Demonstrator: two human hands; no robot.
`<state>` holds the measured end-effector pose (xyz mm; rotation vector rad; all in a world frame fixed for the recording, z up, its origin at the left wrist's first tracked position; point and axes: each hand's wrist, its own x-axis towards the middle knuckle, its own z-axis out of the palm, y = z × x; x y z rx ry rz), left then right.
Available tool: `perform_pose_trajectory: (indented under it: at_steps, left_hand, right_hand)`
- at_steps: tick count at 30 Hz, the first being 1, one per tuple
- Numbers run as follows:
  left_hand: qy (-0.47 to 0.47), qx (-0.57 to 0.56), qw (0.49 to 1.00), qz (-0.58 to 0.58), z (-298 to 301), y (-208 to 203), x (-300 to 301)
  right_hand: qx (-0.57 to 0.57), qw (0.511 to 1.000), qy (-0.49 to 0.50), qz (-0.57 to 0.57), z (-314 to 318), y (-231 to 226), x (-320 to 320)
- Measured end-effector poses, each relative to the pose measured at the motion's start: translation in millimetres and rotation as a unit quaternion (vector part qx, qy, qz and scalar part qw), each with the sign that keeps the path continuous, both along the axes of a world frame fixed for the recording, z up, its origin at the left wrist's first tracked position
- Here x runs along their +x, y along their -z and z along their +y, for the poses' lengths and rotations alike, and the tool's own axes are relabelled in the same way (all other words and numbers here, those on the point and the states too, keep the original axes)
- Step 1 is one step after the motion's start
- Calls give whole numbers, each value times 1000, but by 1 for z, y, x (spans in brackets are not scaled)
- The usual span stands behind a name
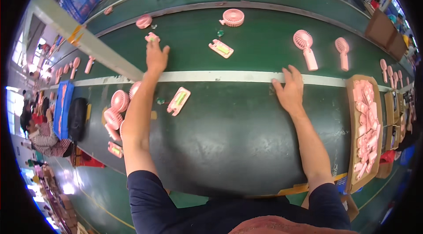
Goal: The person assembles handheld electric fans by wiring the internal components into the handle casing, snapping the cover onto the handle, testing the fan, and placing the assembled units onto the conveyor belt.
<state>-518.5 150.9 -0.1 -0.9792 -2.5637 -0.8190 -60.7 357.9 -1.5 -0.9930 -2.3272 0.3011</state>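
Note:
My left hand point(156, 56) reaches past the white rail onto the green belt. Its fingertips meet a pink fan-handle half point(152, 37), and the thumb stands apart from it. Whether the fingers press on the piece is hard to see. My right hand point(291, 90) hovers at the rail with spread fingers and holds nothing. On the dark worktop point(229, 146), a pink handle half with a yellow-green insert point(179, 101) lies right of my left forearm. Pink fan heads point(120, 101) cluster left of that forearm, partly hidden by it. Another handle half point(115, 149) lies near the worktop's left edge.
On the belt lie a round fan head point(232, 17), a handle half point(221, 48) and whole handheld fans point(306, 49). A carton of pink parts point(366, 128) stands at the right. A white post point(88, 35) slants across the left; people sit farther off.

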Motion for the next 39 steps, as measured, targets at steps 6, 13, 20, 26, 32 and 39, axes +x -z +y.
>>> perform_pose_trajectory:
  at_steps: [6, 13, 20, 26, 32, 39]
  left_hand:
    - [-105, -137, 985, -3, 37, 33, -64]
    - [-50, -100, 993, 39, 38, 8, -26]
    - [60, -127, 989, -45, -44, -74, 58]
    - [83, -132, 979, -129, -141, -137, 125]
    - [117, -221, 962, -110, -198, -170, 170]
    - [115, -361, 925, -40, -200, -166, 168]
  right_hand:
    - [-12, 1000, 6, -19, -4, -5, -5]
    - [-20, 1000, 3, -22, -1, -2, -3]
    - [-15, 1000, 5, -11, 0, 2, -2]
    - [-15, 1000, 1, -4, 0, 9, -4]
    - [7, 1000, 5, 19, 8, 16, 3]
    - [10, 997, -10, 70, -1, 12, -6]
